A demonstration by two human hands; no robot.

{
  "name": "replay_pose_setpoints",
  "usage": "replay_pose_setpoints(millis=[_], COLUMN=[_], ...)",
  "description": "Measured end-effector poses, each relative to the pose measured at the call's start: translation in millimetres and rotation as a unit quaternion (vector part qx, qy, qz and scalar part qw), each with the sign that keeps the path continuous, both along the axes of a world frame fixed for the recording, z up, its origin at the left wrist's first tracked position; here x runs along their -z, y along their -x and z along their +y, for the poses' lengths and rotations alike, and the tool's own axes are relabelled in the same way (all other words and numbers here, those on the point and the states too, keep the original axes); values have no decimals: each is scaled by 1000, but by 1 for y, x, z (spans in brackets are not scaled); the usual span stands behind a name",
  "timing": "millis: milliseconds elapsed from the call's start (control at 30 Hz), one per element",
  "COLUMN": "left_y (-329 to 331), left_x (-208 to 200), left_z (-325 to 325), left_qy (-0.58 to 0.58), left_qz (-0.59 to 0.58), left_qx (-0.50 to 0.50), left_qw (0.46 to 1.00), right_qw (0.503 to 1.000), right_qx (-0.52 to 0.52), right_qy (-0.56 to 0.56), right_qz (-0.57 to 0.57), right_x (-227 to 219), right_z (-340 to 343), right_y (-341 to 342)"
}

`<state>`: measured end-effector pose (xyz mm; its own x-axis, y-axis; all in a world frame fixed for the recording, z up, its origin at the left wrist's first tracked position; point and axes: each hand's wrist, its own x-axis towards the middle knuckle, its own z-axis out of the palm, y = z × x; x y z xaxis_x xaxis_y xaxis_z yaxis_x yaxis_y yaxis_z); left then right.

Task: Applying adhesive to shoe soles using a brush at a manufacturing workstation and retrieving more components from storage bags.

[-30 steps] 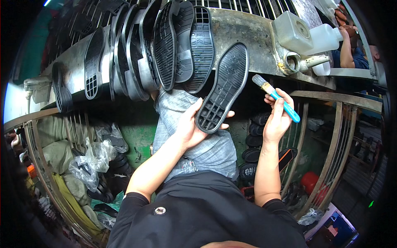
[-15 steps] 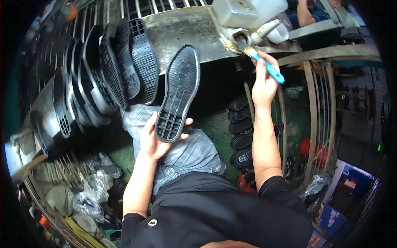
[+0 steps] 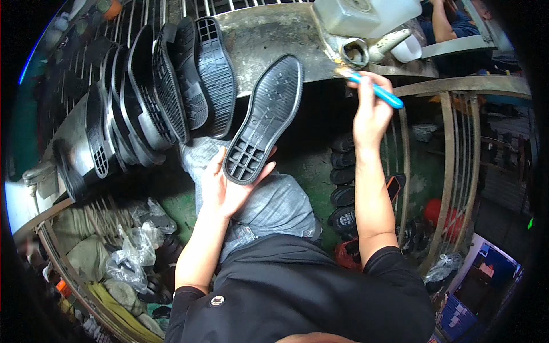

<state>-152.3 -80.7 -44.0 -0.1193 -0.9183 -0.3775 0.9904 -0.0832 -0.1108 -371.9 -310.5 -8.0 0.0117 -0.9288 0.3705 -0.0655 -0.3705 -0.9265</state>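
Note:
A black shoe sole (image 3: 265, 117) rests tilted in my left hand (image 3: 224, 191), which grips it by its gridded heel end above my lap. Its ribbed inner face, with a raised rim around it, is turned up. In my right hand (image 3: 370, 111) is a brush with a blue handle (image 3: 382, 94); my fingers are closed round the handle. The brush's bristles (image 3: 345, 71) are beside a small glue-smeared pot (image 3: 354, 52) at the edge of the metal bench. Several more black soles (image 3: 215, 80) stand in a leaning row on the left.
The worn metal bench top (image 3: 263, 43) curves ahead of me. A translucent plastic container (image 3: 349, 17) and a white cup (image 3: 407, 50) stand near the pot. A metal rack (image 3: 449, 148) rises on the right, with shoes (image 3: 343, 197) beside it. Plastic bags (image 3: 134, 257) lie lower left. Another person's arm (image 3: 441, 22) shows at far right.
The brush has come out of the pot and its bristles are now outside the rim. The sole in my left hand is tilted further to the right. The whole view has shifted somewhat.

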Motion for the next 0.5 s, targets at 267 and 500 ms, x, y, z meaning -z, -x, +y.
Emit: replay_pose_setpoints(millis=[267, 500], left_y=[0, 1], left_x=[-1, 2], left_z=[3, 4], left_qy=[27, 50], left_qz=[22, 10], left_qx=[-15, -18], left_qw=[999, 999], right_qw=[988, 973], right_qx=[-64, -93], right_qy=[35, 72], right_qz=[136, 200], right_x=[15, 6], right_z=[16, 2], right_y=[-56, -58])
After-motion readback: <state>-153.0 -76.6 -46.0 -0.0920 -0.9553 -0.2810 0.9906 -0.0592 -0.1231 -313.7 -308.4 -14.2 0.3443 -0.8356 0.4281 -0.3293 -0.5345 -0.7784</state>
